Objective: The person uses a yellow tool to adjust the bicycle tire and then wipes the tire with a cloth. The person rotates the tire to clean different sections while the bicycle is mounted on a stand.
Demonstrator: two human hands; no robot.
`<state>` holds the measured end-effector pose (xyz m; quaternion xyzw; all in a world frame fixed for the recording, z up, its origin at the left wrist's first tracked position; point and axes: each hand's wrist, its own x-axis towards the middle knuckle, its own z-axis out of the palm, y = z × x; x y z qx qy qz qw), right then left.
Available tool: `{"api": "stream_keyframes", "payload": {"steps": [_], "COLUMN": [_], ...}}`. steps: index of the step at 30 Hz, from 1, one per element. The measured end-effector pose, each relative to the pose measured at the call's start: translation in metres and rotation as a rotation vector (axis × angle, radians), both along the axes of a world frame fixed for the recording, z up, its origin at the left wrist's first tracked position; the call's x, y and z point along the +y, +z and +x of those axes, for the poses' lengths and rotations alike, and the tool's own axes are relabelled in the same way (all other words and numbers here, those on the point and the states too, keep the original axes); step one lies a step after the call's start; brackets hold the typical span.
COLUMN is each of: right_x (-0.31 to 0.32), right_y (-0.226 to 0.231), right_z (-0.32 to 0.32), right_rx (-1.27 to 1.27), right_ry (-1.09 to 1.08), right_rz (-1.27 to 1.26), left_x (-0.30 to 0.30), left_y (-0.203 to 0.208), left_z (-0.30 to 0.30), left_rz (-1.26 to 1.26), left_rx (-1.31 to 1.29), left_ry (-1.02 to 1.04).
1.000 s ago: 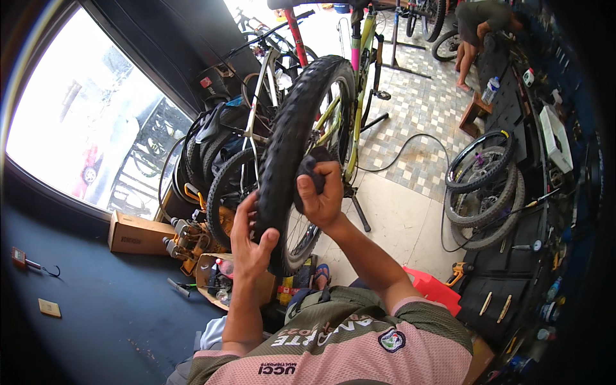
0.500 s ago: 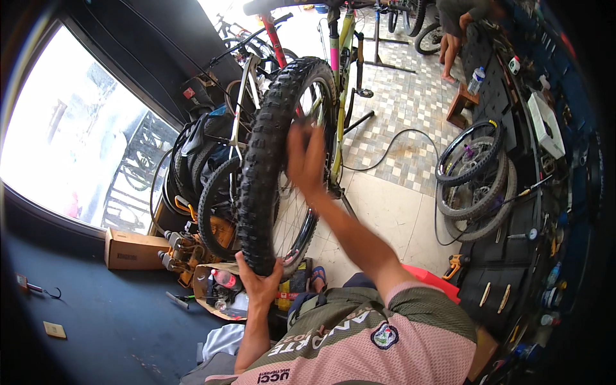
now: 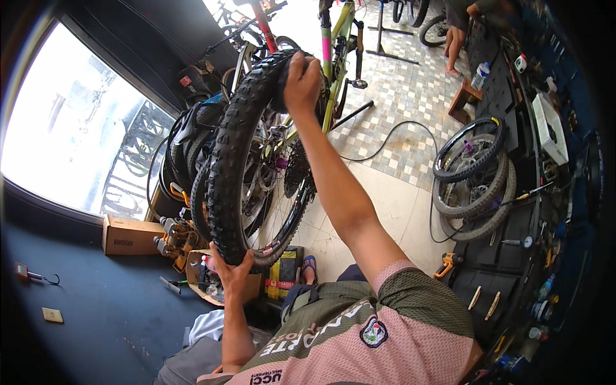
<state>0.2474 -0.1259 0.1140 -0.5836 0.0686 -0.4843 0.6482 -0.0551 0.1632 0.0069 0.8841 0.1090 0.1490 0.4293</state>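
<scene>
A mountain bike wheel with a black knobbly tyre [image 3: 226,154] stands upright and tilted in front of me. Its purple hub [image 3: 281,163] and dark cassette [image 3: 296,170] show through the spokes. My left hand [image 3: 233,273] grips the tyre at its lower end, thumb and fingers on either side. At the wheel's upper end, my right hand [image 3: 301,86] is closed at the inner side of the tyre, pressing a dark, soft-looking thing [image 3: 277,101] there. What exactly that is, I cannot make out. Just behind stands a yellow-green bike frame [image 3: 339,38].
Wheels and tyres [image 3: 471,173] lie stacked at right beside a black workbench [image 3: 478,266] bearing a yellow-black power tool [image 3: 447,264]. A hose [image 3: 391,138] crosses the tiled floor. Cardboard boxes [image 3: 131,235] sit at left. Another person [image 3: 457,35] stands at the far right.
My right hand, blurred earlier along the wheel's inner side, has moved up to its upper end. The wheel and my left hand appear further left and lower; the view has shifted slightly too.
</scene>
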Motion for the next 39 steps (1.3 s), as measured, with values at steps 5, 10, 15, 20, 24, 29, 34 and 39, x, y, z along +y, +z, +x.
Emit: {"api": "stream_keyframes", "payload": {"steps": [5,10,15,20,24,29,34,39], "right_x": [0.104,0.089,-0.022,-0.137,-0.206,-0.275,-0.337,-0.37], "right_y": [-0.077,-0.165,-0.24,-0.271,-0.229,-0.183,-0.192,-0.197], "right_z": [-0.165,-0.241,-0.257,-0.275,-0.291,-0.34,-0.379,-0.421], "right_rx": [-0.125,0.151,0.563,0.544,0.614,0.464,0.717,0.765], "right_ry": [0.584,1.02,0.89,0.762,0.972,0.818,0.248,-0.047], "right_rz": [-0.231,-0.548,-0.38,-0.576,-0.068,0.246,0.07,0.339], "left_x": [0.009,0.008,-0.031,-0.153,-0.253,-0.358,-0.463,-0.569], "left_y": [0.003,0.053,0.073,0.09,0.05,-0.029,-0.088,-0.073], "left_z": [0.008,0.021,0.009,0.008,0.052,0.112,0.131,0.131], "left_rz": [0.211,-0.064,0.287,0.195,-0.1,-0.154,-0.283,-0.087], "left_rx": [-0.04,0.128,-0.253,-0.667,-0.064,0.386,0.558,0.345], "left_ry": [0.013,-0.136,-0.042,-0.426,-0.765,-1.324,-1.488,-1.578]}}
